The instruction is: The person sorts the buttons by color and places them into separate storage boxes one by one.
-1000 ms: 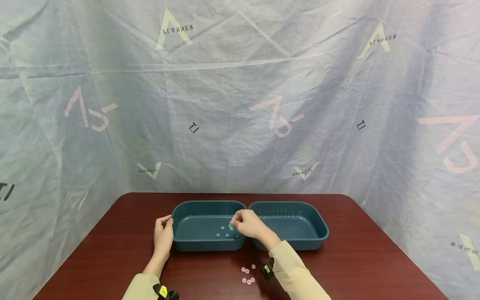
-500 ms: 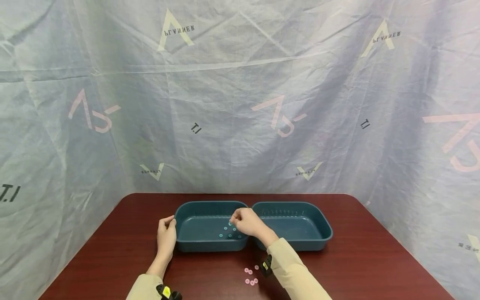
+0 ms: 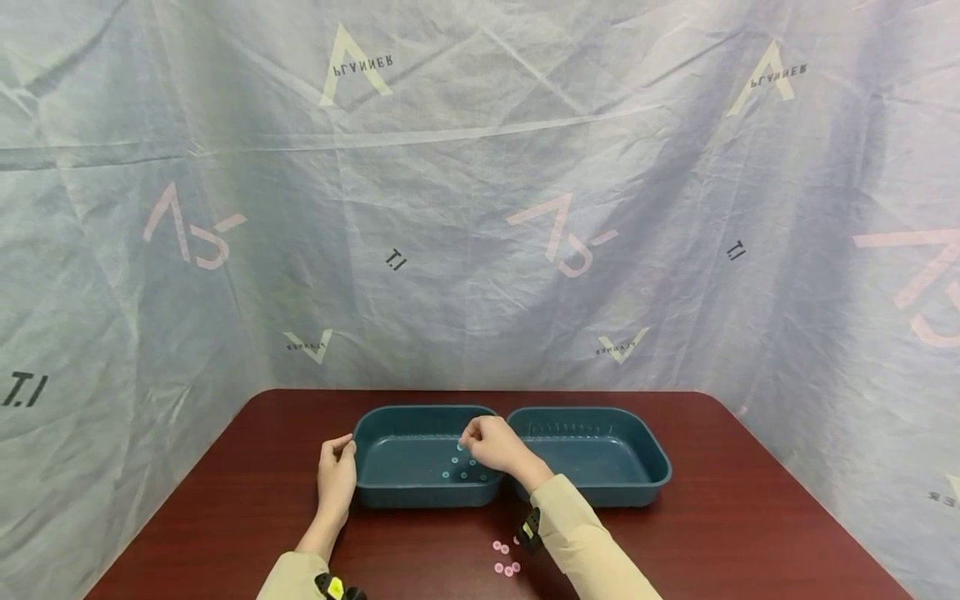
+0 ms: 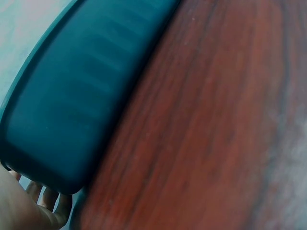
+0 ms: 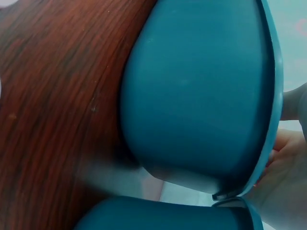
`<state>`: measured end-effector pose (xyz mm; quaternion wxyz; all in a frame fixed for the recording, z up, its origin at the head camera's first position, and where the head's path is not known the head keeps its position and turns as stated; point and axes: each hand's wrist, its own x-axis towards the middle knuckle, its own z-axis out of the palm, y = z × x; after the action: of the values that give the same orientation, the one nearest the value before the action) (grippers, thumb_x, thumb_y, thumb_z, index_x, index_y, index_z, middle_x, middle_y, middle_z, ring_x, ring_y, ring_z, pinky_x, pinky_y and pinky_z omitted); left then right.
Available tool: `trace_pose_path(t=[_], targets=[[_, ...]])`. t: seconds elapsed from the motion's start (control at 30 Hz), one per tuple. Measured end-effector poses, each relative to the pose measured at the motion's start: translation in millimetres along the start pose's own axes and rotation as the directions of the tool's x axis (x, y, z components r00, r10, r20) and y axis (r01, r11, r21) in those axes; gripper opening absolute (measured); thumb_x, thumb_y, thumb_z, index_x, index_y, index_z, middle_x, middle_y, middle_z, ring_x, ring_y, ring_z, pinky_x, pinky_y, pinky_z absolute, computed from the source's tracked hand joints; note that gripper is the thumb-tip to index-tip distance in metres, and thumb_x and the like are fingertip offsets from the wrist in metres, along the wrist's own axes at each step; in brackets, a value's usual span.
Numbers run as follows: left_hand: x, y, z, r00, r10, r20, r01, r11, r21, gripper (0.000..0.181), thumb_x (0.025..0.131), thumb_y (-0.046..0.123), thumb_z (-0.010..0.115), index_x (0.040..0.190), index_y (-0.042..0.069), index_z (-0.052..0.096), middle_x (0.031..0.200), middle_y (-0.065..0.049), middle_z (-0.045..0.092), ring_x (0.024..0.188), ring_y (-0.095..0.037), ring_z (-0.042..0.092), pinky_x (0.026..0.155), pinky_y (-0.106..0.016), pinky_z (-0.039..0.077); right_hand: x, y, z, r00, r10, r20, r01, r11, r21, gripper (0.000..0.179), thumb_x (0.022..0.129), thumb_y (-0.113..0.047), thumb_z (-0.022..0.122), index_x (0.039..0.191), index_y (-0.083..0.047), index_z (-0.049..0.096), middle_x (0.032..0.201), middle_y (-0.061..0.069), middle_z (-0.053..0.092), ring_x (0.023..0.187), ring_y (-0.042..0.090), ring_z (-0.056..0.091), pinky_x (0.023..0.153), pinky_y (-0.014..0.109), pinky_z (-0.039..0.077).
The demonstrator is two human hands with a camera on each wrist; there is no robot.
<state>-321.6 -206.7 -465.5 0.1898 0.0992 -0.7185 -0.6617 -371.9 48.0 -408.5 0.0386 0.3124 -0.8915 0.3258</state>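
Two dark teal trays stand side by side, the left tray (image 3: 405, 497) and the right tray (image 3: 615, 496). At the left tray's outer end, my left hand (image 3: 336, 482) holds its edge; in the left wrist view several fingers (image 4: 63, 211) lie against the tray's end wall. My right hand (image 3: 497, 444) is over the left tray near its right end, thumb and index finger pinching a small light-blue button (image 3: 460, 447). Several light-blue buttons (image 3: 454, 460) lie on the floor of that tray. The right wrist view has my right hand (image 5: 280, 177) partly hidden behind a tray rim.
Several pink buttons (image 3: 498, 567) lie on the reddish-brown wooden table (image 3: 420, 558) in front of the trays, one partly covered by the right wrist's camera mount (image 3: 529, 527). A pale printed cloth (image 3: 465, 200) hangs behind the table and along its sides.
The trays, pink buttons and left hand shift slightly right in the picture with the whole scene. My right hand, with its button, sits slightly farther left over the left tray.
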Motion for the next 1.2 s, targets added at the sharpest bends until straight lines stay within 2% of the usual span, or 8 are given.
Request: trace_pose_path(t=[0.37,0.8,1.2], targets=[[2.5,-2.5,2.1,1.0,0.002,-0.026,-0.001,1.0,0.022,0.04,0.103,0.022,0.032,0.134,-0.003,0.036,0.132,-0.023,0.039,0.119,-0.035,0.039,0.094,-0.044,0.032,4.3,3.6,3.7,1.0,0.013,0.0,-0.013,1.0,-0.001,0.013,0.092,-0.011,0.055,0.089,-0.006,0.067,0.083,0.003,0.065,0.062,0.008,0.052,0.063,0.027,0.046],[3.1,-2.3,2.5,0.999,0.001,-0.037,0.0,1.0,0.024,0.04,0.102,0.02,0.032,0.134,-0.004,0.036,0.131,-0.023,0.039,0.12,-0.035,0.039,0.094,-0.043,0.032,6.9,4.3,4.6,1.0,0.006,0.008,-0.006,1.0,0.018,0.015,0.094,-0.011,0.055,0.091,-0.003,0.067,0.079,0.006,0.065,0.058,0.009,0.05,0.057,0.026,0.042],[3.0,-2.9,1.6,0.999,-0.001,-0.033,0.001,1.0,0.014,0.04,0.103,0.021,0.032,0.134,-0.004,0.035,0.132,-0.023,0.038,0.121,-0.035,0.038,0.096,-0.045,0.031,7.1,5.0,5.4,1.0,-0.002,-0.003,0.002,1.0,0.001,0.014,0.093,-0.012,0.057,0.09,-0.003,0.068,0.075,0.0,0.061,0.06,0.008,0.05,0.058,0.025,0.043]])
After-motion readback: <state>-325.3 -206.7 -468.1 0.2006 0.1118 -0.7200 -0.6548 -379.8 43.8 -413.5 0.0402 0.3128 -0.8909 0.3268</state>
